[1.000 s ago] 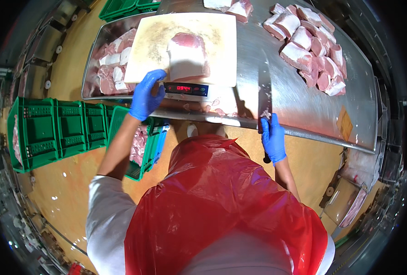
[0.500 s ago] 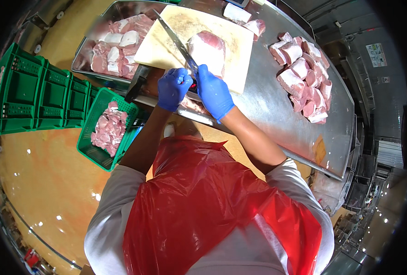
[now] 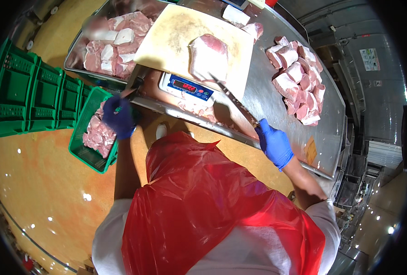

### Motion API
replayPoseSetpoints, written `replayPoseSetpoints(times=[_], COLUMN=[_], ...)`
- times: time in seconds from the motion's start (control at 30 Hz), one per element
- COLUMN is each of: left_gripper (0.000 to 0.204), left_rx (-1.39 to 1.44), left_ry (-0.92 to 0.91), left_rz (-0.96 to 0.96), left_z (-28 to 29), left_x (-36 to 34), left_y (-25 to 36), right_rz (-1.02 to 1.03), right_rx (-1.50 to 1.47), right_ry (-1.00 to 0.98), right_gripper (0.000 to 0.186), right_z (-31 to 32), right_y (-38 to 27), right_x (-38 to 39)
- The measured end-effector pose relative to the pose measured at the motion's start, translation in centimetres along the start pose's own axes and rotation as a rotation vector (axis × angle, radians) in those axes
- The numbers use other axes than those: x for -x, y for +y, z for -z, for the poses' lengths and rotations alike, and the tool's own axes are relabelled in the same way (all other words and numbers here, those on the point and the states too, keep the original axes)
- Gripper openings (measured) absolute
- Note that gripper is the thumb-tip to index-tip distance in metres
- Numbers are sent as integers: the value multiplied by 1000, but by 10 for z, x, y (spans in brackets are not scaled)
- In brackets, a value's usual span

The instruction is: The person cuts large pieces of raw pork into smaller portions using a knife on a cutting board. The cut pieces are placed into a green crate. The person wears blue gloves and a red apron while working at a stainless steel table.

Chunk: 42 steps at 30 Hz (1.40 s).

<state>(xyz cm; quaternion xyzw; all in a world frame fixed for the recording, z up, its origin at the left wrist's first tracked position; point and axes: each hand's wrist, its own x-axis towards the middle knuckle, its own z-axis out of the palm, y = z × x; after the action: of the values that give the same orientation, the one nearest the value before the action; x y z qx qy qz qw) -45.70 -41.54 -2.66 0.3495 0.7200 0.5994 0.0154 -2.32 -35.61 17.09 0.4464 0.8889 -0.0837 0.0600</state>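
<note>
My right hand [image 3: 275, 144], in a blue glove, grips the handle of a long knife [image 3: 233, 101]. The blade slants up and left, its tip by the lower edge of a large pale piece of meat [image 3: 209, 59] on the white cutting board [image 3: 166, 34]. My left hand [image 3: 118, 118], also gloved in blue, is smeared by motion over the right side of a green crate [image 3: 93, 156] of meat trimmings [image 3: 99, 134]; its fingers cannot be made out. Between the hands, a digital scale [image 3: 187, 88] with a lit red display shows at the board's near edge.
A metal tub [image 3: 70, 57] of meat pieces [image 3: 116, 43] stands left of the board. Cut meat [image 3: 299, 82] is heaped on the steel table [image 3: 263, 89] at right. Green crates [image 3: 17, 94] stand at far left. Small scraps [image 3: 199, 109] lie along the table's near edge.
My hands have come apart: the left swung left and down to the crate, the right moved right and down with the knife. The scale's display has come into view.
</note>
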Motion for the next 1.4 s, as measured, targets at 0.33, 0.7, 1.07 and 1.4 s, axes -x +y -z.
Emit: replayPoseSetpoints(times=[0.33, 0.7, 1.07, 1.4], left_gripper=[41, 83, 15, 19], left_rx=[-410, -121, 306, 166], left_ry=[-249, -1045, -305, -219], left_rz=[-1177, -888, -194, -225], left_z=[-105, -189, -164, -162], left_x=[-34, -145, -13, -2], left_y=[125, 121, 96, 84], right_rz=[-231, -233, 142, 256], right_rx=[-652, -583, -232, -2], right_ry=[611, 493, 318, 56], right_gripper=[21, 18, 23, 24], right_z=[-29, -63, -19, -19], right_y=[-37, -4, -51, -22], right_x=[-77, -42, -183, -181])
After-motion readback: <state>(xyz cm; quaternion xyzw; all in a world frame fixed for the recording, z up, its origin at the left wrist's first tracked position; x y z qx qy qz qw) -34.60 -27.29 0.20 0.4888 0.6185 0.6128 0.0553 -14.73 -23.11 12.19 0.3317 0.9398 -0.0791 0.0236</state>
